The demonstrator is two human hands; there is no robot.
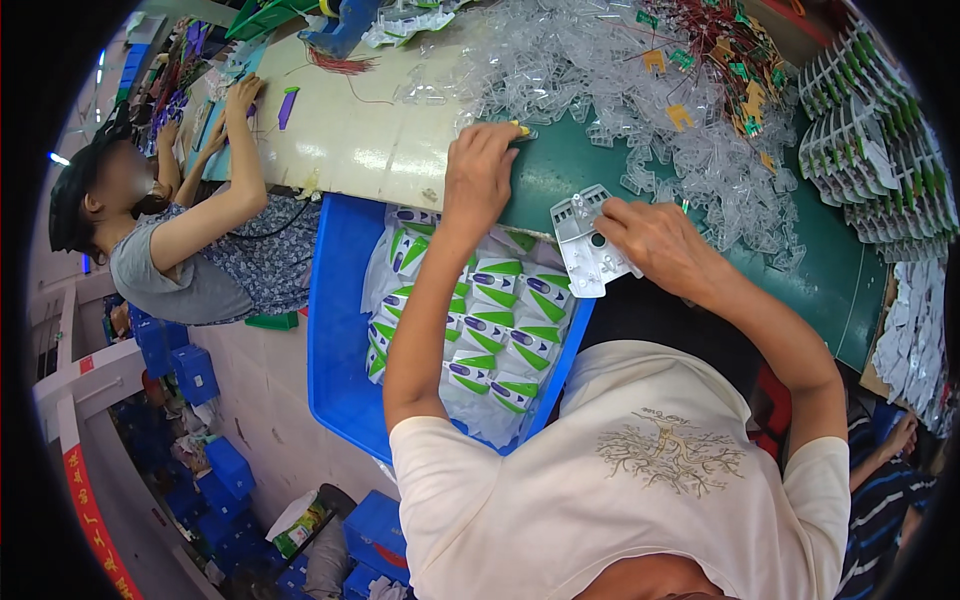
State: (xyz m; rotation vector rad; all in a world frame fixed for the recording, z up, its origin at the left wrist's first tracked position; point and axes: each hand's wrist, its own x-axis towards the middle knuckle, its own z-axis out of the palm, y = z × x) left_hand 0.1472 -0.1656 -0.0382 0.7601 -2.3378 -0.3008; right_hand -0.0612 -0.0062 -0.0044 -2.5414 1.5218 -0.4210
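Green matting (560, 158) is spread beyond the hands, partly covered by clear parts (610, 90). Between the hands, just left of the right hand (660, 242), the white shell (578, 252) is held, its long axis pointed roughly away from the body; its edge is pinched by the right fingers and thumb. Farther left and ahead, the left hand (478, 180) is half-curled; whether the yellow piece (520, 130) at its fingertips is gripped cannot be told.

Bin (324, 330) left of housing (583, 256); parts heap (610, 90) behind, on table (370, 140).
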